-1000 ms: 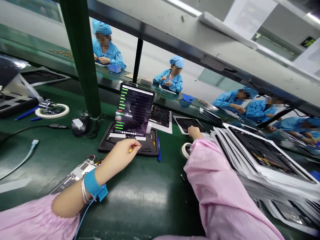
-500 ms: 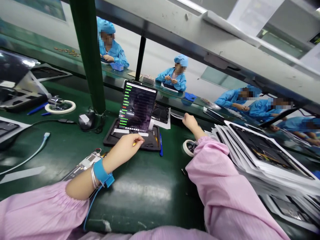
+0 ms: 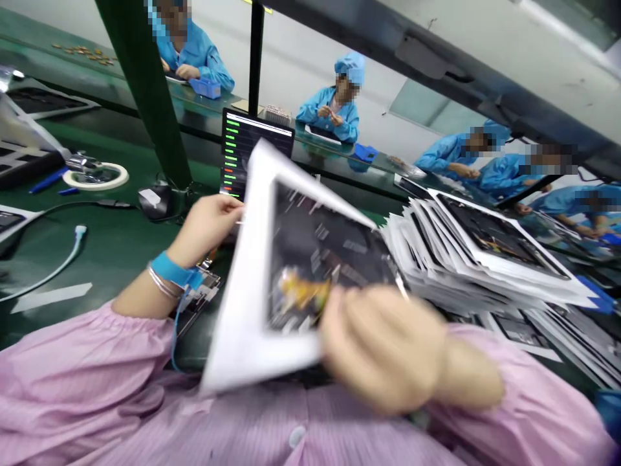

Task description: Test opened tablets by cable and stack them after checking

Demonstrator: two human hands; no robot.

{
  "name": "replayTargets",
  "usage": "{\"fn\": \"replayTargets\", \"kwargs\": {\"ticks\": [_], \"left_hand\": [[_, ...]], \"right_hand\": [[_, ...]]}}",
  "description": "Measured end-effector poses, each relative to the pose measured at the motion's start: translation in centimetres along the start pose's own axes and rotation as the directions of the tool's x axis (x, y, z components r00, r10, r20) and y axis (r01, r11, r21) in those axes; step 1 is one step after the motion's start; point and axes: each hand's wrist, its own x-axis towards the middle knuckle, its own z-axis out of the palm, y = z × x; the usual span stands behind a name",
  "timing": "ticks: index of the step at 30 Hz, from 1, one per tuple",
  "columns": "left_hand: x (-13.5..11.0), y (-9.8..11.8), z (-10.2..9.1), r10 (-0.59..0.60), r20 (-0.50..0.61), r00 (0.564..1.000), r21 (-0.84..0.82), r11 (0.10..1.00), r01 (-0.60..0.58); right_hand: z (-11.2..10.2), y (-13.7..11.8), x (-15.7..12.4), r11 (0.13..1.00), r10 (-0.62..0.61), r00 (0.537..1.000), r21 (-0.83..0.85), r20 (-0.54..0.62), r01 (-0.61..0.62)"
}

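My right hand [image 3: 388,343], smeared by motion, grips the near right part of a black tablet housing [image 3: 320,239] lying on a white sheet [image 3: 237,304]. The housing's inside faces up, showing orange flex cables and strips of tape. Sheet and housing are tilted above the bench in front of my body. My left hand [image 3: 206,223] is closed in a pinch by the sheet's left edge; what its fingertips hold is hidden. Behind the sheet stands a lit tablet screen [image 3: 237,152] with green and red marks, partly covered. A blue wrist strap [image 3: 172,268] circles my left wrist, above an electronic part [image 3: 204,294].
Stacked housings on white sheets [image 3: 451,259] rise at the right. Toward the left lie a mouse [image 3: 155,200], a tape roll [image 3: 97,176], a pale cable [image 3: 72,255] and a blue pen [image 3: 48,180]. A green post [image 3: 145,97] stands upright; several people in blue work beyond.
My right hand has come back from the far side of the bench toward my body, now with the housing and sheet. My left hand has shifted left in the view, still pinched.
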Motion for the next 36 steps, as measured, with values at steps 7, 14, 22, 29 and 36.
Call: {"fn": "replayTargets", "kwargs": {"ticks": [7,14,22,29,36], "left_hand": [[-0.9,0.2,0.8,0.037,0.161,0.986,0.064,0.997,-0.048],[-1.8,0.0,2.7,-0.036,0.634,0.772,0.113,0.993,-0.046],[-2.4,-1.1,3.4,-0.194,0.749,0.633,0.255,0.967,-0.005],[-2.7,-1.2,4.3,-0.232,0.786,0.573,0.303,0.953,-0.030],[-2.6,-1.4,4.4,-0.139,0.799,0.585,0.296,0.938,-0.181]], "right_hand": [[6.6,-12.6,-1.9,0.929,-0.027,0.992,0.369,0.124,-0.021],[10.5,-7.8,-2.9,0.670,0.196,0.875,0.591,0.442,-0.448],[16.9,-6.4,-1.7,0.238,0.362,0.686,0.649,0.631,-0.723],[17.1,-6.5,-2.4,0.147,0.363,0.689,0.692,0.627,-0.707],[17.0,-6.6,-2.3,0.167,0.356,0.690,0.683,0.630,-0.711]]}}
